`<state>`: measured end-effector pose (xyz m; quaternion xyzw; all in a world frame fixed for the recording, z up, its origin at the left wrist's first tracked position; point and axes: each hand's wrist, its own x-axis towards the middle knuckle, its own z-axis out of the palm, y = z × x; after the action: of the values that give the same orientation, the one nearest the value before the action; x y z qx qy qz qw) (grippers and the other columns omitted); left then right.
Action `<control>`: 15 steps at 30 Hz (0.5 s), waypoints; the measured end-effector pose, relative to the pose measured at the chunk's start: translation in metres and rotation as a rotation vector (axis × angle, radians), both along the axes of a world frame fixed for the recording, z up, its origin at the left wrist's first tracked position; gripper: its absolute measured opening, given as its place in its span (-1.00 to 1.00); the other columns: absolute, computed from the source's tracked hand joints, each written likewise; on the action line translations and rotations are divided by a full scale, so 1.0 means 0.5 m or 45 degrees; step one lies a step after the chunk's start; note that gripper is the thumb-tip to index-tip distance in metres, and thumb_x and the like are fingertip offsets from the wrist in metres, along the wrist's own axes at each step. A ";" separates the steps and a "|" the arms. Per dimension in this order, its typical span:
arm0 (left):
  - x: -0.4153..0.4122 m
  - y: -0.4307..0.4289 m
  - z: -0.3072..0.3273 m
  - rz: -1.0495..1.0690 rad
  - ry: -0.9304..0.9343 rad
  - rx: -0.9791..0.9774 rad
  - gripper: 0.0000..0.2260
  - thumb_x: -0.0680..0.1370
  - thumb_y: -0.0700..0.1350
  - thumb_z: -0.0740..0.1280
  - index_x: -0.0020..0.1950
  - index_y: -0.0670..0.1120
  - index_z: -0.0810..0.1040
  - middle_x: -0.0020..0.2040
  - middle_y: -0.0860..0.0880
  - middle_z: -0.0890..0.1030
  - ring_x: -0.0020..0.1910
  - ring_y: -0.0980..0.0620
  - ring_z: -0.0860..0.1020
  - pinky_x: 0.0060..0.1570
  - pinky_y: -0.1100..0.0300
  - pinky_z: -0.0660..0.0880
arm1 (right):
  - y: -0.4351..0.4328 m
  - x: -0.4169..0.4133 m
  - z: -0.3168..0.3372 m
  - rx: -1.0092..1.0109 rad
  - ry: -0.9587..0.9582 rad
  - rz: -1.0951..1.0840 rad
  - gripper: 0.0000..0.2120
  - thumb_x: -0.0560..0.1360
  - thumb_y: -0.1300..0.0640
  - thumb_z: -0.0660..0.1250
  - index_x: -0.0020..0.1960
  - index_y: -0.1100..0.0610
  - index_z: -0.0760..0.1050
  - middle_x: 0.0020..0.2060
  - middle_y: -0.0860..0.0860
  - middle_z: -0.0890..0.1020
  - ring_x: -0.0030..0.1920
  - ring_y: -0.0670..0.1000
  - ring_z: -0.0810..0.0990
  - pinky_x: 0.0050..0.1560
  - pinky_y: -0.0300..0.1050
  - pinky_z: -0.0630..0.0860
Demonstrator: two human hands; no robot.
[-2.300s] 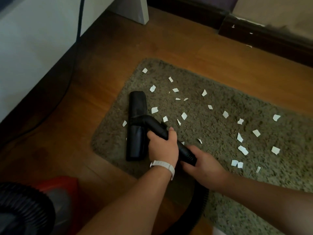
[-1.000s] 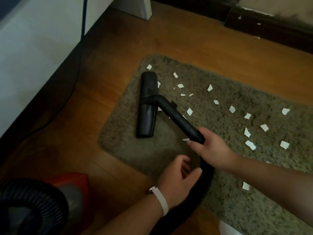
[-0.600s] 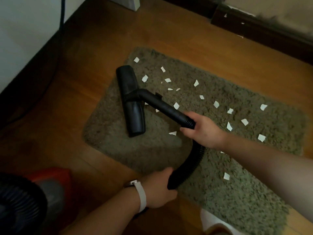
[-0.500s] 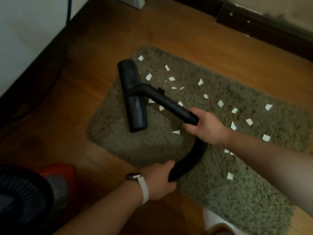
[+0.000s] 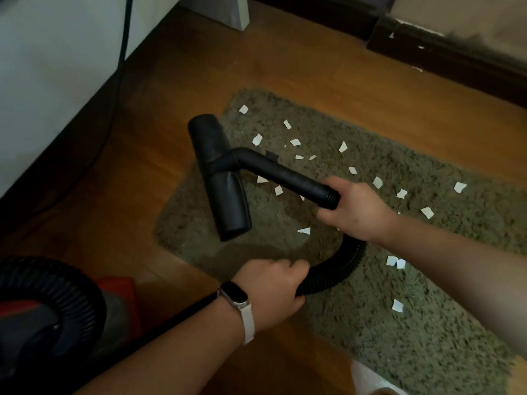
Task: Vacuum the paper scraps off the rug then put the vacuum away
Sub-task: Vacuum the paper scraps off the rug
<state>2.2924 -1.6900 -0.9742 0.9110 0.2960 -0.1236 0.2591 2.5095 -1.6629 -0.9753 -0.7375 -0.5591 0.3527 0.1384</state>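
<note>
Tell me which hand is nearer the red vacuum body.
Left. The left hand holds the hose at the edge of the rug, just right of the red vacuum body; the right hand holds the wand farther off, over the rug.

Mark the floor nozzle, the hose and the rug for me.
floor nozzle [image 5: 226, 199], head view, lower half of its black body.
hose [image 5: 338, 269], head view, middle of its ribbed bend.
rug [image 5: 399, 352], head view, bare pile near its close edge.

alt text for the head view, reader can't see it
A person's right hand grips the black vacuum wand where it meets the ribbed hose, which the left hand holds lower down. The floor nozzle rests on the left end of a shaggy rug dotted with white paper scraps.
</note>
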 end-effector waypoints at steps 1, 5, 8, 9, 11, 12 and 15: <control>0.007 0.010 0.004 -0.054 -0.043 0.031 -0.72 0.56 0.06 0.25 0.23 0.01 0.38 -0.02 0.00 0.58 -0.11 -0.06 0.59 -0.23 0.09 0.49 | -0.001 0.001 0.007 0.054 -0.024 -0.008 -0.64 0.41 0.09 0.43 0.20 -0.02 0.53 -0.26 0.00 0.61 -0.22 0.07 0.62 -0.20 -0.09 0.54; 0.029 0.049 0.017 -0.147 -0.090 0.125 -0.70 0.54 0.07 0.28 0.23 0.01 0.40 -0.03 -0.02 0.58 -0.12 -0.11 0.59 -0.23 0.07 0.51 | 0.010 -0.007 0.030 0.194 -0.205 -0.129 -0.67 0.43 -0.10 0.39 0.15 -0.07 0.46 -0.23 -0.03 0.58 -0.22 0.07 0.60 -0.20 -0.03 0.57; 0.039 0.064 0.020 -0.179 -0.136 0.210 -0.67 0.53 0.08 0.29 0.25 0.01 0.41 -0.04 -0.03 0.59 -0.13 -0.12 0.60 -0.27 0.09 0.44 | 0.024 -0.002 0.028 0.066 -0.441 -0.110 -0.60 0.45 -0.25 0.37 0.05 -0.01 0.33 -0.28 -0.03 0.53 -0.26 0.09 0.58 -0.28 -0.04 0.55; 0.040 0.064 0.019 -0.183 -0.143 0.219 -0.66 0.53 0.09 0.28 0.27 0.01 0.40 -0.04 -0.03 0.59 -0.14 -0.12 0.60 -0.28 0.10 0.43 | 0.028 0.004 0.025 0.027 -0.468 -0.117 -0.60 0.46 -0.26 0.37 0.02 0.00 0.31 -0.31 -0.04 0.50 -0.29 0.09 0.57 -0.31 -0.07 0.52; 0.041 0.057 0.013 -0.160 -0.161 0.212 -0.63 0.54 0.09 0.28 0.30 0.02 0.37 -0.04 -0.03 0.60 -0.15 -0.10 0.60 -0.28 0.09 0.46 | 0.032 0.017 0.019 -0.018 -0.461 -0.135 -0.62 0.49 -0.25 0.35 -0.02 0.04 0.35 -0.34 -0.03 0.50 -0.34 0.05 0.55 -0.37 -0.11 0.48; 0.040 0.051 0.009 -0.141 -0.171 0.200 -0.62 0.54 0.08 0.28 0.31 0.02 0.35 -0.05 -0.03 0.60 -0.16 -0.10 0.60 -0.29 0.07 0.49 | 0.032 0.022 0.016 -0.023 -0.445 -0.133 -0.63 0.50 -0.24 0.35 -0.03 0.04 0.37 -0.34 -0.02 0.52 -0.36 0.03 0.55 -0.39 -0.12 0.47; 0.023 0.020 0.000 -0.048 -0.145 0.119 -0.63 0.56 0.08 0.24 0.32 0.03 0.28 -0.03 -0.01 0.58 -0.18 -0.07 0.60 -0.30 0.06 0.53 | 0.023 0.035 0.009 -0.019 -0.370 -0.125 -0.67 0.51 -0.21 0.34 -0.04 0.04 0.40 -0.34 0.00 0.55 -0.38 0.01 0.56 -0.42 -0.13 0.47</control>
<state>2.3041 -1.6803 -0.9740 0.9331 0.2689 -0.0623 0.2303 2.5270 -1.6512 -0.9708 -0.8082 -0.5338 0.2394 0.0676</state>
